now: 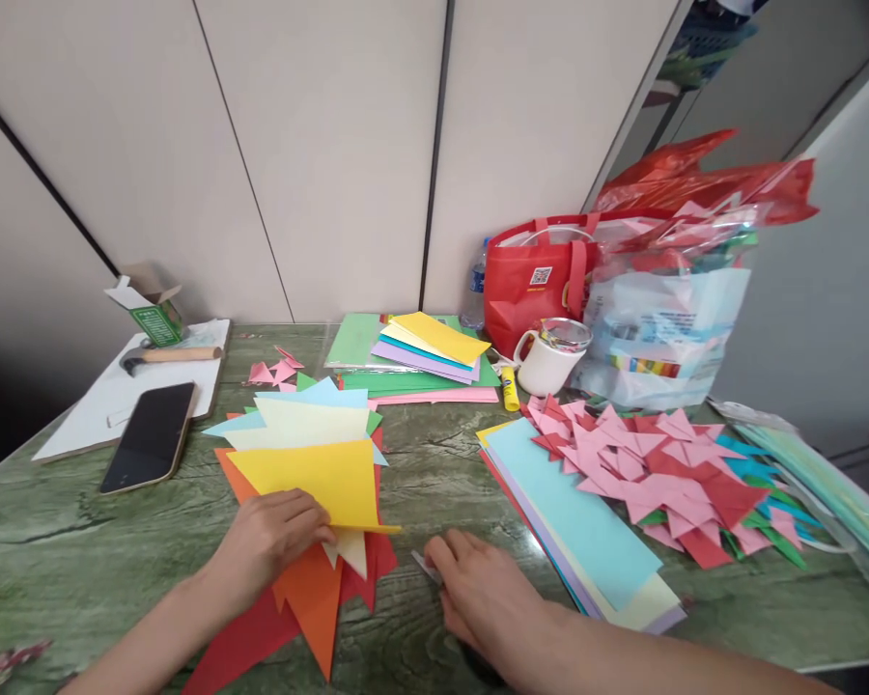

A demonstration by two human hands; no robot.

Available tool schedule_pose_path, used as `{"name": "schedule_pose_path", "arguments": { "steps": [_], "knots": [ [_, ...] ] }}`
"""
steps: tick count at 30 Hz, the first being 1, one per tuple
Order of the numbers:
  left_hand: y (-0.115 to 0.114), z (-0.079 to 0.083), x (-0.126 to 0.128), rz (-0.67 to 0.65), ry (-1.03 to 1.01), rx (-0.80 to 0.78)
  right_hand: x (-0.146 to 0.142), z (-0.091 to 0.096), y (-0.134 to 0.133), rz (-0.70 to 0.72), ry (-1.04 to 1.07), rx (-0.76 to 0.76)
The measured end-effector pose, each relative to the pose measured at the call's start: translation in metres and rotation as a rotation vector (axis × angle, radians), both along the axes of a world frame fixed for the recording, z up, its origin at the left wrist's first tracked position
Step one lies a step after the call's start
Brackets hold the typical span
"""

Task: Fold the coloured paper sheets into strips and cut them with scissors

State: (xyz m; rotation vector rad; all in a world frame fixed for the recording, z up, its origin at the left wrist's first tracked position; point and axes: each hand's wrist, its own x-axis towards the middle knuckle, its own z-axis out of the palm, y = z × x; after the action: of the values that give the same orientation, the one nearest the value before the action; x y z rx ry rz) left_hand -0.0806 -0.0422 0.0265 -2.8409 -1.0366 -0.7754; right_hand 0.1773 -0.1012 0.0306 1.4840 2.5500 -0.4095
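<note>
Counting from the middle of the table (398, 463), with twelve at the wall, I see the left hand (279, 529) at eight o'clock, its fingers bunched and pinching the near edge of a bright yellow paper sheet (308, 473). That sheet lies at nine o'clock, on top of a fanned heap of pointed paper pieces: pale blue and cream ones towards the wall, orange pieces (315, 603) and red ones towards the person.

The right hand (485, 597) is at five o'clock, just above the tabletop, fingers curled together around a thin pale sliver (425, 567); too little shows to tell what it is.

At four o'clock, near that hand, is a slanted stack of long coloured paper strips (575, 512), light blue uppermost. Beyond it, at three, a loose pile of pink and red folded paper pieces (648, 468) spreads out. At one o'clock a small yellow glue stick (509, 389) stands beside a white mug with a clear lid (550, 359). Flat coloured sheets (420, 355) are piled at twelve. Over at nine, further out, rests a black-screened phone (150, 434); at ten, a wooden-handled hammer (178, 354).
</note>
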Motion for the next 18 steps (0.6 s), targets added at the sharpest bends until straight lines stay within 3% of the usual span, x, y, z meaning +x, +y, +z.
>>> {"name": "schedule_pose_path", "arguments": {
  "steps": [4, 8, 13, 14, 18],
  "knots": [
    [-0.006, 0.008, 0.006, -0.035, 0.027, 0.105, 0.009, 0.001, 0.002, -0.091, -0.103, 0.059],
    [-0.019, 0.008, 0.026, -0.032, -0.026, 0.213, 0.038, 0.014, 0.023, -0.207, -0.183, 0.203],
    [-0.021, -0.006, 0.044, -0.195, -0.070, -0.021, 0.076, 0.022, 0.054, -0.399, -0.292, 0.385],
    [-0.017, -0.010, 0.040, -0.152, -0.058, -0.053, 0.079, 0.022, 0.057, -0.408, -0.254, 0.387],
    [0.001, -0.029, 0.006, 0.300, 0.038, -0.087, 0.069, 0.013, 0.061, -0.304, 0.177, 0.212]
  ]
}}
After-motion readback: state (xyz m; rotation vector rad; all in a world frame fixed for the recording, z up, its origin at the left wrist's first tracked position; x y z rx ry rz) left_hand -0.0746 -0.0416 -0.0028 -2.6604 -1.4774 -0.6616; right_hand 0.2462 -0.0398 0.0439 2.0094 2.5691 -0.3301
